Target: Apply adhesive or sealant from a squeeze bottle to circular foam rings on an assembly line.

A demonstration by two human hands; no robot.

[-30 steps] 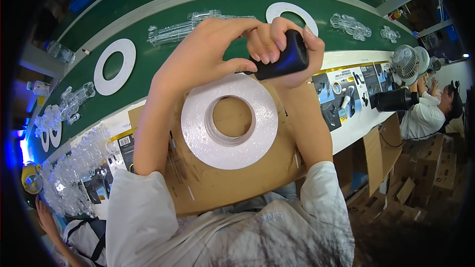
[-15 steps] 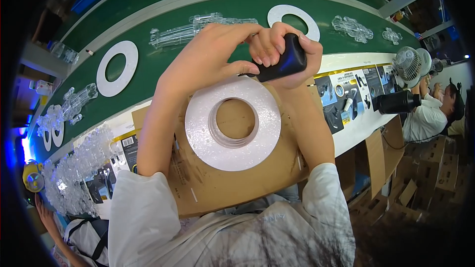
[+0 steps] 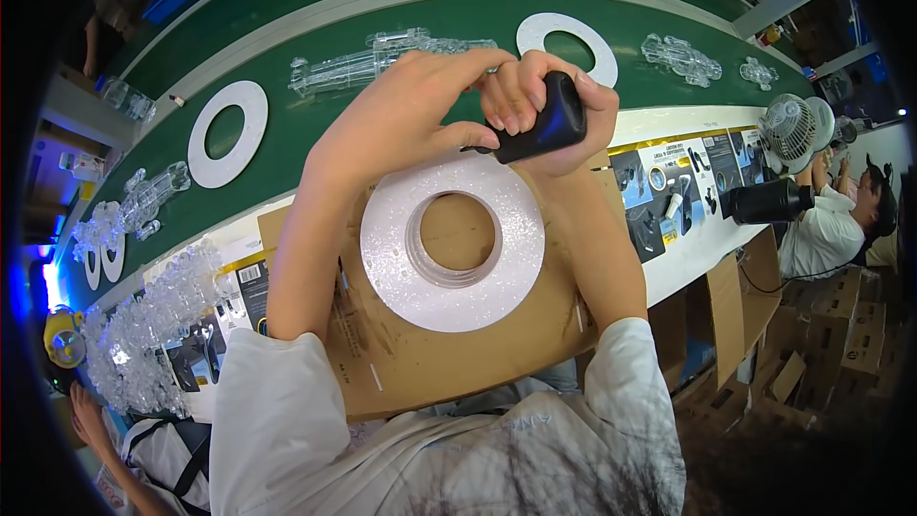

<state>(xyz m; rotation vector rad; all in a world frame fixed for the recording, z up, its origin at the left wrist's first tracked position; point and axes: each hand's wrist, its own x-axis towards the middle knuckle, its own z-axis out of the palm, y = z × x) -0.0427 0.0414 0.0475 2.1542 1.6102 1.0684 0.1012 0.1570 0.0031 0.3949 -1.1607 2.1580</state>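
In front of my chest, my right hand (image 3: 564, 115) wraps around a smooth black piece (image 3: 556, 124) with a rounded end, perhaps a handle or housing. Its kind does not show clearly. My left hand (image 3: 420, 100) reaches in from the other side, its thumb at the narrow tip of the piece and its fingers curled against my right fingers. Just below both hands lies a thick white ring (image 3: 406, 272) with a speckled, glossy face. Layered edges show inside its hole. It rests on a brown cardboard box (image 3: 420, 373) before me.
Beyond, a green conveyor belt (image 3: 277, 124) carries flat white rings (image 3: 199, 145) and clear plastic-wrapped parts (image 3: 344, 72). Wrapped pieces (image 3: 143, 334) pile up at left. Printed boxes (image 3: 659, 196), a black container (image 3: 769, 201) and a white fan (image 3: 791, 129) stand right. Co-workers sit either side.
Both hands keep their hold on the black piece, which has shifted very slightly. Otherwise the scene stays nearly the same.
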